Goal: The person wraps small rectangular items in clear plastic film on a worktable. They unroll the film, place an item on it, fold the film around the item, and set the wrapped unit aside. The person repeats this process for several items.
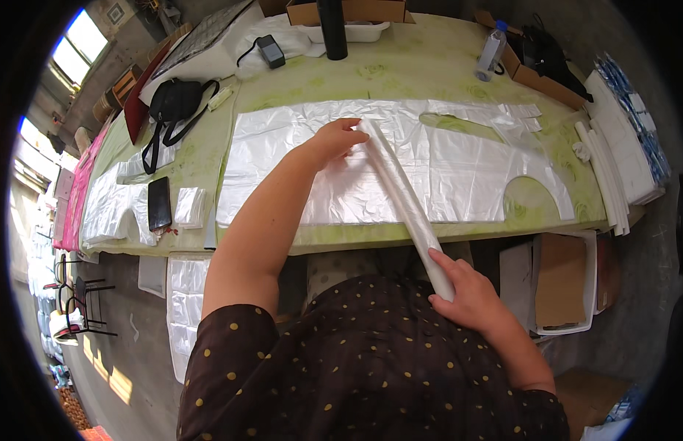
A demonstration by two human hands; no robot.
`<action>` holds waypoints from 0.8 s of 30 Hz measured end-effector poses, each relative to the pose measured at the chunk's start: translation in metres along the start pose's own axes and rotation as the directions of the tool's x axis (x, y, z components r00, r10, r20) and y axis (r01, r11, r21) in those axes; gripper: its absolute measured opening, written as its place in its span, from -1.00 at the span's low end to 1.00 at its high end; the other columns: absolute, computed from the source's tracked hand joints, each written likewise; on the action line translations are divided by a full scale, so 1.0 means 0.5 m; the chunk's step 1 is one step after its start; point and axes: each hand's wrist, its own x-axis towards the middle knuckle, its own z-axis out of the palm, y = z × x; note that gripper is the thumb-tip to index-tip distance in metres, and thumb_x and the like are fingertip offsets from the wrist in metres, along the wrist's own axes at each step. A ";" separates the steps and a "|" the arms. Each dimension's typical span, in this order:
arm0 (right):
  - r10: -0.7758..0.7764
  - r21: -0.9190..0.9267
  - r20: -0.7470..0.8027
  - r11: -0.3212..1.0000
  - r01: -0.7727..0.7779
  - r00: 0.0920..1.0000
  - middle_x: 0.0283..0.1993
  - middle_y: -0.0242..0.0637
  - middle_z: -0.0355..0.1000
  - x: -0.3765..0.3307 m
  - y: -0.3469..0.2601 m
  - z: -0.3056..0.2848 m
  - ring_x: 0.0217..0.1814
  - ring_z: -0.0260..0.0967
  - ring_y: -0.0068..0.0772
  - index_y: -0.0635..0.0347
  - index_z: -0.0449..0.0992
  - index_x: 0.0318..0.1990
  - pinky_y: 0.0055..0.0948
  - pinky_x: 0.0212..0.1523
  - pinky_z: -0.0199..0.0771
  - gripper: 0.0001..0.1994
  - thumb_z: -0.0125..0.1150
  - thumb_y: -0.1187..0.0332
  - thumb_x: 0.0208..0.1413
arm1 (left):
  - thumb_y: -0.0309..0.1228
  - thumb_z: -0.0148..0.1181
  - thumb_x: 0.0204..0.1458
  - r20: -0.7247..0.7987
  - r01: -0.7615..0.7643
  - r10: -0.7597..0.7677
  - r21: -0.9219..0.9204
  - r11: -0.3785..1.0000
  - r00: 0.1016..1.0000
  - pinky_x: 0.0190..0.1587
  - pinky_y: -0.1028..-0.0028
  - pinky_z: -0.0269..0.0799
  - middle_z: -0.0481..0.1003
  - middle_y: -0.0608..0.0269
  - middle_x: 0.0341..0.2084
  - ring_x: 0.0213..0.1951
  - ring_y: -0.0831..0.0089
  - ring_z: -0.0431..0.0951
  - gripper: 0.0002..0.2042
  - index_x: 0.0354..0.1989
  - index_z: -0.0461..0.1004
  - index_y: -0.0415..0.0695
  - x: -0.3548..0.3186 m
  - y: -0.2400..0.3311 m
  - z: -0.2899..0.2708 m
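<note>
Gripping the near end of a translucent plastic roll (406,200), the right hand (470,294) that I watch from afar is closed around it, just out past the near edge of the table (341,82). I read the left hand (335,145) as pinching the far end between thumb and forefinger (the fingers cover part of the tip, so I judge that grip less firmly). Between the two, the long axis runs aslant, away from the body and leftward, crossing the table's near edge at an angle rather than square to it. That slant is the relation I would steer by: left hand nearer the far edge, right hand nearer the body. Under the roll's far part a plastic sheet (297,187) lies flat, its curved cut-outs toward the table's right edge. Farther out, I see a black phone (159,203) and a folded plastic packet (189,207) by the near edge, toward the left corner; white tubes (612,180) along the right edge; and a clear bottle (490,53) near the far right corner.
</note>
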 end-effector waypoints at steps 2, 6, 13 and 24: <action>-0.010 -0.002 0.015 1.000 0.010 1.000 -0.12 -0.04 0.39 0.000 0.005 -0.005 -0.12 0.46 0.09 -0.22 0.17 0.48 -0.07 -0.02 0.50 -0.17 0.36 0.17 -0.02 | -0.28 0.30 0.10 0.069 0.099 -0.097 -0.037 0.994 0.993 -0.43 0.49 0.31 0.43 0.37 -0.41 -0.42 0.56 0.38 -0.58 0.16 0.52 -0.08 0.011 0.015 -0.013; -0.067 0.092 -0.044 0.993 0.070 0.997 0.11 0.03 0.42 0.001 0.024 0.000 0.04 0.47 0.15 -0.11 0.10 0.51 -0.09 0.07 0.50 -0.11 0.38 0.19 -0.03 | -0.28 0.25 0.10 0.101 0.088 -0.093 0.057 0.994 0.990 -0.51 0.48 0.26 0.43 0.37 -0.49 -0.54 0.57 0.32 -0.78 -0.15 0.58 -0.11 0.043 0.007 -0.021; 0.209 0.211 0.171 0.947 -0.243 0.963 0.20 0.10 0.44 -0.063 0.038 -0.037 0.18 0.46 0.15 0.04 0.06 0.51 -0.14 0.18 0.47 -0.03 0.46 0.22 -0.08 | -0.23 0.19 0.08 -0.014 0.035 -0.032 0.322 0.946 0.999 -0.35 0.37 0.48 0.53 0.23 -0.42 -0.44 0.43 0.50 -0.73 -0.16 0.60 -0.13 0.025 0.009 0.006; 0.477 0.475 0.282 0.685 -0.553 0.833 -0.03 -0.39 0.48 -0.379 0.233 0.046 -0.01 0.43 -0.51 0.13 0.39 0.19 -0.42 0.02 0.49 -0.40 0.35 0.60 -0.10 | -0.14 0.13 0.10 -0.125 -0.081 0.258 0.745 0.662 0.958 0.14 0.22 0.47 0.44 -0.02 0.12 0.08 0.06 0.55 -0.62 -0.03 0.62 -0.10 -0.002 0.014 0.063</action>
